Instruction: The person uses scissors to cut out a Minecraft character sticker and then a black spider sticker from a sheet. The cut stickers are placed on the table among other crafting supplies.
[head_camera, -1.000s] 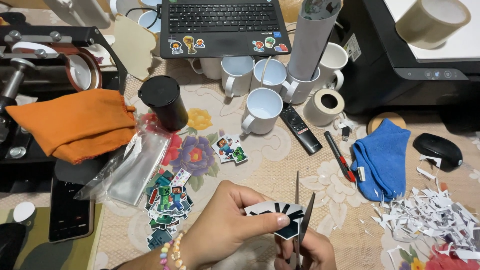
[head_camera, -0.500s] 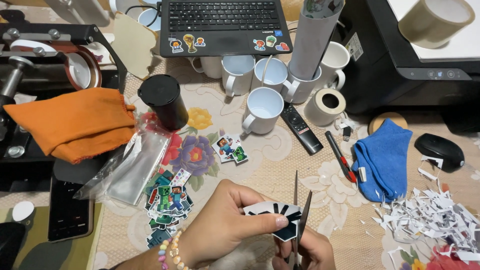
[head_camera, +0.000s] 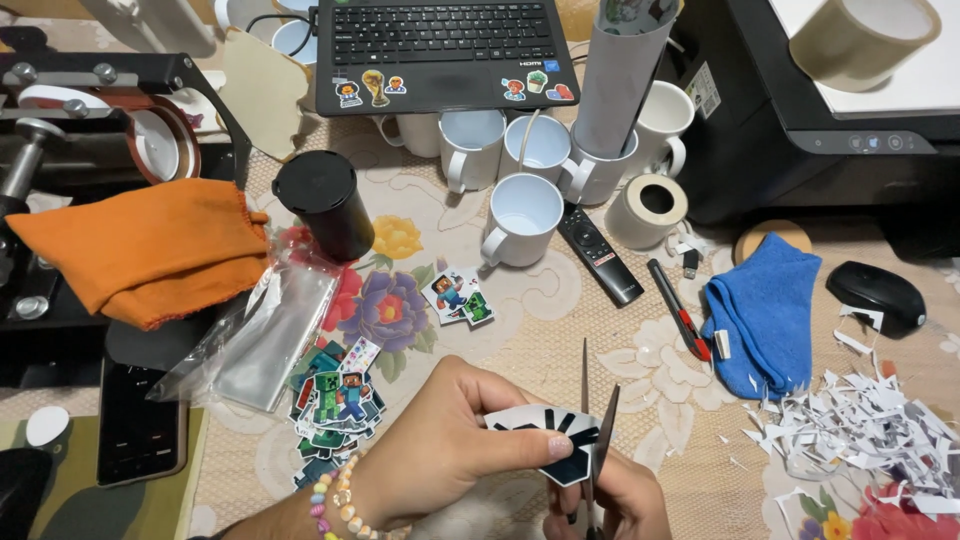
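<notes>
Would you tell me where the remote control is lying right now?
In the head view, the black remote control lies right of centre, between a white mug and a red-tipped pen.

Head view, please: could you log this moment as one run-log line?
left hand: pinches black-and-white paper cutout | right hand: works metal scissors, blades open at cutout's edge | right: white paper scraps

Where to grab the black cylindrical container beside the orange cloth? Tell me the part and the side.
Grip the black cylindrical container around its upright side wall, just below the lid, fingers wrapping it. Come from the front right, over the flowered tablecloth: the orange cloth crowds its left and the clear plastic bags lie at its base. The round, smooth body suits a wrap better than a pinch.
</notes>
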